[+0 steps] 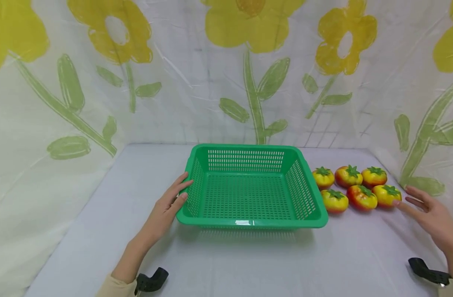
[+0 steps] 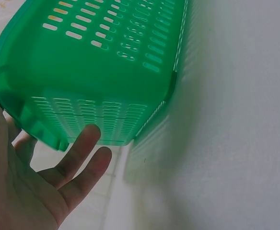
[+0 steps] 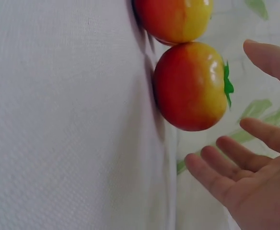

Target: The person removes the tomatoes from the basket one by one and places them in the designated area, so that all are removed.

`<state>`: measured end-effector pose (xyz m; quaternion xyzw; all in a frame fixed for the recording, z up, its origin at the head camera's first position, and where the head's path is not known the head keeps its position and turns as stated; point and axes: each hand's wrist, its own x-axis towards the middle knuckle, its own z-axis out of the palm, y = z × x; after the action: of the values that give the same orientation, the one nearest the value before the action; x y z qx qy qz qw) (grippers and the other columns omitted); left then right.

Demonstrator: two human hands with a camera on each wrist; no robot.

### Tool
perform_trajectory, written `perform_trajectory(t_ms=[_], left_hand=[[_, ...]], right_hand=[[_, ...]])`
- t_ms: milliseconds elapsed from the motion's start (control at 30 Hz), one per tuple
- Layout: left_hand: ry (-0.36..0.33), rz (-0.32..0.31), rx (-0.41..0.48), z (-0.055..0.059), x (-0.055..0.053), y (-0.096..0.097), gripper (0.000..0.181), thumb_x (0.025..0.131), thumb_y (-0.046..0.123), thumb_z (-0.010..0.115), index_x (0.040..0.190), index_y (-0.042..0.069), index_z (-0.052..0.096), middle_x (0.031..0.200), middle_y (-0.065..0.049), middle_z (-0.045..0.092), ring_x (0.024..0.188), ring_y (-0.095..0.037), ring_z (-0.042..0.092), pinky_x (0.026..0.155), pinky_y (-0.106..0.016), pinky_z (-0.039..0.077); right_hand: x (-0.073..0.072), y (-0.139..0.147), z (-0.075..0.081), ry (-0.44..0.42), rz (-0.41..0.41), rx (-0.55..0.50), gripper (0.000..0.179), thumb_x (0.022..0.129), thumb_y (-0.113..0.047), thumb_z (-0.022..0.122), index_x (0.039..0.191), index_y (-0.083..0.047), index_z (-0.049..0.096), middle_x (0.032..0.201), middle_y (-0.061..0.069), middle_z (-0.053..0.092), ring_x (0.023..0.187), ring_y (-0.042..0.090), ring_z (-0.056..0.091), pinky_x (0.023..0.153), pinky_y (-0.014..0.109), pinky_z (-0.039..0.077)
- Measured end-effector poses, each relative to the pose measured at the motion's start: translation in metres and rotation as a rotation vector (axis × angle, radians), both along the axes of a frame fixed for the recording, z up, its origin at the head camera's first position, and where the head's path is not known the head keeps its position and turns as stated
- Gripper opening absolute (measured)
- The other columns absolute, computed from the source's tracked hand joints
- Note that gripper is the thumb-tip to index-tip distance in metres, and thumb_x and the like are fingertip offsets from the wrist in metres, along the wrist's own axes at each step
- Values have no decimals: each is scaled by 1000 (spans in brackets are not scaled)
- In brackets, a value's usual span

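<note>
A green plastic basket (image 1: 248,222) with slotted walls sits on the table, with nothing inside it. At its left rim is my left hand (image 1: 167,206), its fingers spread and touching the edge; in the left wrist view two fingers (image 2: 85,143) stretch below the rim beside the end wall. Several glossy red-and-yellow tomatoes with green leafy tops are grouped right of the basket. Nearest to my right hand (image 1: 430,214) is the front right tomato (image 1: 386,196). That hand holds nothing, and its fingers are spread around the tomato's right side, seen apart from it in the right wrist view.
A white cloth covers the table (image 1: 241,268). Behind and at both sides hangs a pale curtain (image 1: 181,90) printed with yellow flowers. The leftmost tomatoes, such as the front left tomato (image 1: 334,202), lie close against the basket's right side.
</note>
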<state>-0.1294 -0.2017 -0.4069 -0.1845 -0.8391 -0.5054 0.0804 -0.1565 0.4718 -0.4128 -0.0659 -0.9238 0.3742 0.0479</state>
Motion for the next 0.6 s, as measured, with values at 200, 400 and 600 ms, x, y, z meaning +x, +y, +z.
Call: perform_trajectory(t_ms=[200,400,600], left_hand=[[8,-2,-15,0,-3,0,43,108,28,40,150,17,43,160,10,20,146,-18,17,105,-58,30],[24,0,-57,4,-8,0,45,110,31,33,153,20,37,161,8,20,146,-15,15,111,-53,22],[43,42,-86,8,-8,-4,47,111,30,24,157,22,24,162,6,17,146,-13,12,114,-46,16]], right_hand=[[2,-11,11,-4,-62,-7,83,100,-39,56,153,7,11,152,39,11,131,62,15,93,77,21],[-4,-31,26,48,-117,10,81,100,-42,55,154,5,15,155,35,12,134,58,18,95,72,26],[-7,-59,41,58,-138,-12,81,99,-48,53,155,0,19,156,34,10,130,61,25,91,71,31]])
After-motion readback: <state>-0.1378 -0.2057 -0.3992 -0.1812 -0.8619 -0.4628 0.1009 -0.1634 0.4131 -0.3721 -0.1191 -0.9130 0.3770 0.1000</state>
